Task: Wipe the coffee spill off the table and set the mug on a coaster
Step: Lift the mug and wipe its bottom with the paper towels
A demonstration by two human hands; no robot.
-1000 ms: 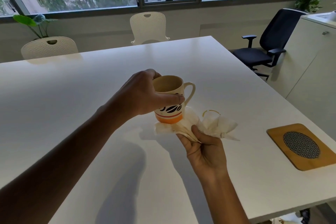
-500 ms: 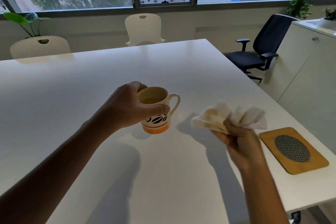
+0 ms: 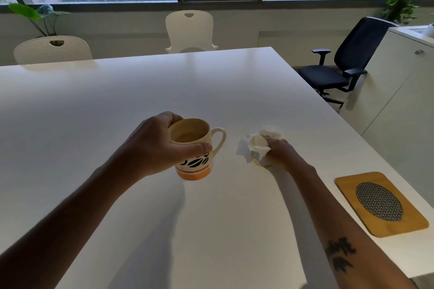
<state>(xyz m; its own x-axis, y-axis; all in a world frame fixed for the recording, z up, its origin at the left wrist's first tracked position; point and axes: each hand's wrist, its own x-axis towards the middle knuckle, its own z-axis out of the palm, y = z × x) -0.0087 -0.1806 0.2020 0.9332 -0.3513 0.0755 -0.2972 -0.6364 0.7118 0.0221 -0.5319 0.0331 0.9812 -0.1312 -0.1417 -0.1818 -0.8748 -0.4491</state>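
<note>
My left hand (image 3: 162, 145) grips a cream mug (image 3: 195, 162) with a dark leaf pattern and an orange base, held by its rim and body just above the white table (image 3: 117, 101). Its handle points right. My right hand (image 3: 279, 151) is shut on a crumpled, coffee-stained white paper tissue (image 3: 257, 144) and presses it down on the table right of the mug. A wooden coaster (image 3: 381, 203) with a dark mesh oval lies at the table's right edge, apart from both hands.
Two white chairs (image 3: 190, 29) stand behind the table's far edge. A black office chair (image 3: 342, 63) and a white cabinet (image 3: 404, 82) are to the right. Potted plants stand by the window.
My right hand has lowered the tissue from the air back onto the table, closer to the mug. The mug in my left hand has stayed about where it was.
</note>
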